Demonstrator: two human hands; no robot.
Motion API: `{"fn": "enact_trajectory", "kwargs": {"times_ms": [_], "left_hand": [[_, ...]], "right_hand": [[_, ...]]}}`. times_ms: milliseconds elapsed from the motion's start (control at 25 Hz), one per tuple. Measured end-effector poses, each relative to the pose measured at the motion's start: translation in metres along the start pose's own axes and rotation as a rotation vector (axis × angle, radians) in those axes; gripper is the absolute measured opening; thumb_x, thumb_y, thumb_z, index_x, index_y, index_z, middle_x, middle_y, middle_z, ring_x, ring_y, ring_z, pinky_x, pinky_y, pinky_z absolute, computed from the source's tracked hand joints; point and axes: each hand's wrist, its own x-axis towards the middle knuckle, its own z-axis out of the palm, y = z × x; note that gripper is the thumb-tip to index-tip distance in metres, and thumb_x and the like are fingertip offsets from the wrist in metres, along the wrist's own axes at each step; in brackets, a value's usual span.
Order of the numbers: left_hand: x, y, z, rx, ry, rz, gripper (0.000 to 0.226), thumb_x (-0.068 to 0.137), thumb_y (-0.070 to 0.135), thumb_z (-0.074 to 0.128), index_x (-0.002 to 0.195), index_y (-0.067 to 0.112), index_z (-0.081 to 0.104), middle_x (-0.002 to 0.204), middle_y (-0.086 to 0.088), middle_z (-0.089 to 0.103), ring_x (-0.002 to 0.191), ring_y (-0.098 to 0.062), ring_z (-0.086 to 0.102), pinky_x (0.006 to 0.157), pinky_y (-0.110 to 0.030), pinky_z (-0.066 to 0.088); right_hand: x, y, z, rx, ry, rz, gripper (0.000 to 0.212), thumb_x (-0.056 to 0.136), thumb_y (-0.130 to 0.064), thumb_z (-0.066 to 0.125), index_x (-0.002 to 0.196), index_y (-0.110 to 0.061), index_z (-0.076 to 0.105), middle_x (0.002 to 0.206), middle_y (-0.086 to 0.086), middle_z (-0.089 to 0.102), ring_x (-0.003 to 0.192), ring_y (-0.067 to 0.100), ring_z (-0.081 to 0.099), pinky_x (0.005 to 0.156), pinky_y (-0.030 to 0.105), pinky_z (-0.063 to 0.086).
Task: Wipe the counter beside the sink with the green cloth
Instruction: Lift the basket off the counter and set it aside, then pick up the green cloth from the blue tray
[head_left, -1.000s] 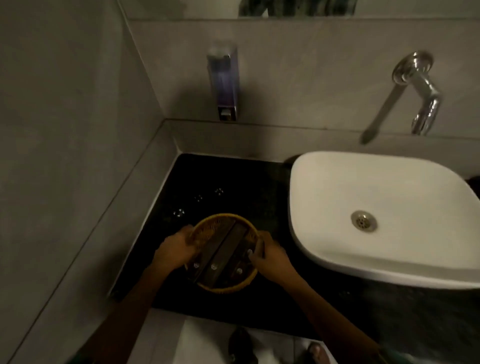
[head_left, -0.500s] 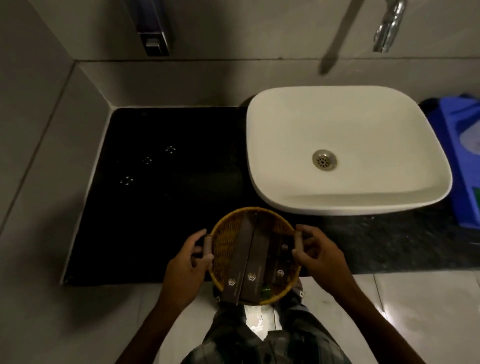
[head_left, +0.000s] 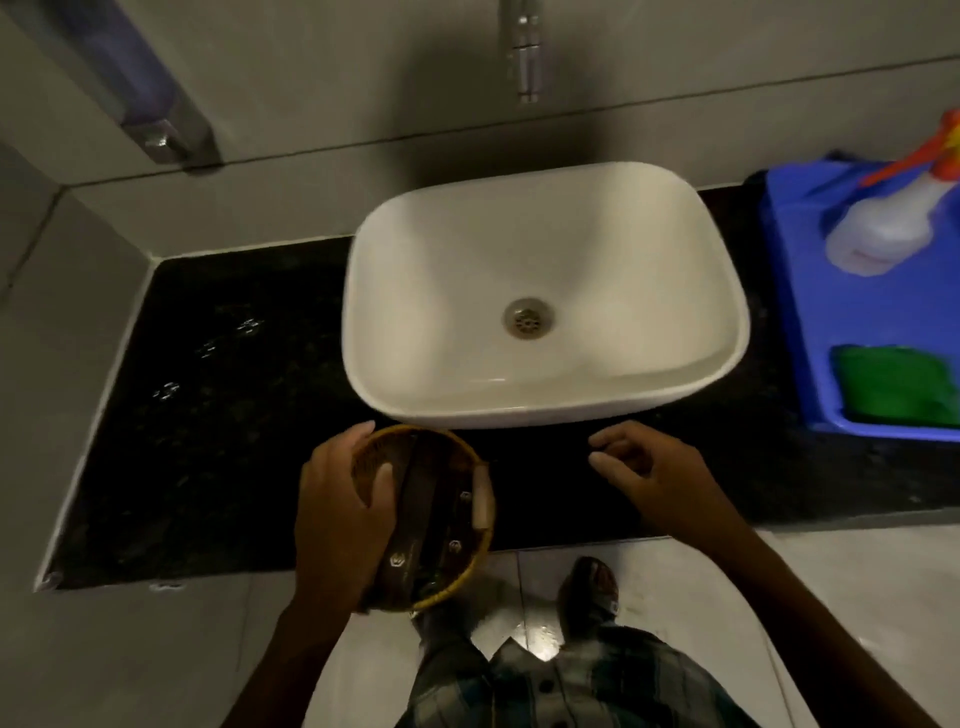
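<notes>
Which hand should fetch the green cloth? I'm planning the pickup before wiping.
Right. The right hand is free and nearer the green cloth in the blue plastic tray; the left hand holds the round wicker basket.

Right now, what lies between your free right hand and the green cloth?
In the head view, only bare black counter and the near rim of the blue tray separate the right hand from the green cloth, which lies inside that tray.
</notes>
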Motion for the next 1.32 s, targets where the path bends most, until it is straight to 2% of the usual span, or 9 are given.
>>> {"fn": "enact_trajectory", "kwargs": {"times_ms": [160, 280, 440, 600, 680, 760, 1000, 1160, 1320], "left_hand": [[-0.005, 0.128, 0.072, -0.216, -0.069, 0.314, 0.030, 0.088, 0.024, 0.056, 0.117, 0.030, 0.052, 0.113, 0.009, 0.059, 0.099, -0.006, 0.055, 0.086, -0.032, 0.051], [-0.016, 0.211, 0.123, -0.370, -0.389, 0.585, 0.024, 0.089, 0.027, 0.054, 0.112, 0.031, 0.056, 0.097, 0.011, 0.067, 0.083, -0.004, 0.063, 0.076, -0.028, 0.056], [-0.021, 0.287, 0.204, -0.225, -0.611, 0.853, 0.025, 0.088, 0.027, 0.051, 0.112, 0.028, 0.059, 0.098, 0.004, 0.071, 0.091, -0.018, 0.064, 0.082, -0.036, 0.053], [-0.015, 0.346, 0.290, 0.166, -0.751, 0.993, 0.037, 0.089, 0.022, 0.050, 0.124, 0.009, 0.054, 0.124, -0.019, 0.061, 0.113, -0.037, 0.055, 0.104, -0.041, 0.035], [-0.014, 0.359, 0.322, 0.417, -0.941, 0.851, 0.054, 0.090, 0.022, 0.049, 0.140, 0.007, 0.032, 0.144, -0.028, 0.037, 0.129, -0.044, 0.039, 0.112, -0.046, 0.022], [-0.015, 0.365, 0.348, 0.381, -1.089, 0.623, 0.075, 0.090, 0.019, 0.051, 0.148, 0.013, 0.004, 0.152, -0.033, 0.013, 0.133, -0.051, 0.030, 0.112, -0.050, 0.025], [-0.014, 0.380, 0.361, -0.440, -0.853, -0.201, 0.083, 0.083, 0.005, 0.061, 0.147, 0.016, 0.010, 0.145, -0.020, 0.038, 0.126, -0.033, 0.047, 0.107, -0.041, 0.039], [-0.008, 0.362, 0.302, -0.771, -0.752, -0.154, 0.074, 0.068, 0.004, 0.073, 0.134, 0.009, 0.040, 0.120, -0.020, 0.062, 0.105, -0.029, 0.063, 0.096, -0.047, 0.050], [0.006, 0.288, 0.204, -0.927, -0.650, -0.095, 0.053, 0.063, 0.014, 0.074, 0.112, 0.022, 0.056, 0.093, -0.006, 0.074, 0.081, -0.017, 0.072, 0.067, -0.027, 0.058]], "right_hand": [[0.003, 0.060, -0.126, -0.032, 0.370, 0.075, 0.007, 0.083, -0.016, 0.071, 0.087, -0.022, 0.070, 0.071, -0.001, 0.069, 0.069, 0.020, 0.066, 0.075, 0.034, 0.053], [0.012, 0.115, -0.209, -0.210, 0.600, 0.236, 0.013, 0.082, -0.016, 0.072, 0.093, -0.012, 0.067, 0.088, 0.014, 0.074, 0.087, 0.030, 0.069, 0.082, 0.037, 0.051], [0.030, 0.173, -0.267, -0.508, 0.415, 0.533, 0.047, 0.082, -0.032, 0.070, 0.117, -0.005, 0.056, 0.117, 0.024, 0.066, 0.110, 0.039, 0.061, 0.087, 0.044, 0.048], [0.059, 0.200, -0.277, -0.459, 0.232, 0.638, 0.069, 0.083, -0.048, 0.065, 0.139, -0.013, 0.041, 0.136, 0.019, 0.054, 0.126, 0.036, 0.050, 0.102, 0.045, 0.043], [0.072, 0.208, -0.273, -0.413, 0.184, 0.625, 0.074, 0.084, -0.043, 0.067, 0.141, -0.008, 0.036, 0.138, 0.022, 0.049, 0.128, 0.037, 0.046, 0.104, 0.041, 0.041], [0.081, 0.214, -0.273, -0.342, 0.222, 0.635, 0.081, 0.081, -0.036, 0.073, 0.142, -0.004, 0.032, 0.140, 0.024, 0.047, 0.129, 0.037, 0.045, 0.102, 0.039, 0.040], [0.071, 0.187, -0.275, 0.335, 0.479, 0.628, 0.055, 0.074, -0.009, 0.081, 0.122, 0.002, 0.057, 0.122, 0.022, 0.064, 0.105, 0.032, 0.064, 0.087, 0.038, 0.054], [0.040, 0.137, -0.264, 0.658, 0.588, 0.444, 0.029, 0.076, -0.006, 0.078, 0.103, -0.004, 0.068, 0.092, 0.012, 0.077, 0.066, 0.014, 0.072, 0.050, 0.017, 0.056], [0.013, 0.076, -0.197, 0.736, 0.497, 0.240, 0.018, 0.087, -0.010, 0.067, 0.104, -0.005, 0.064, 0.064, -0.006, 0.074, 0.058, 0.003, 0.068, 0.053, 0.011, 0.052]]}}
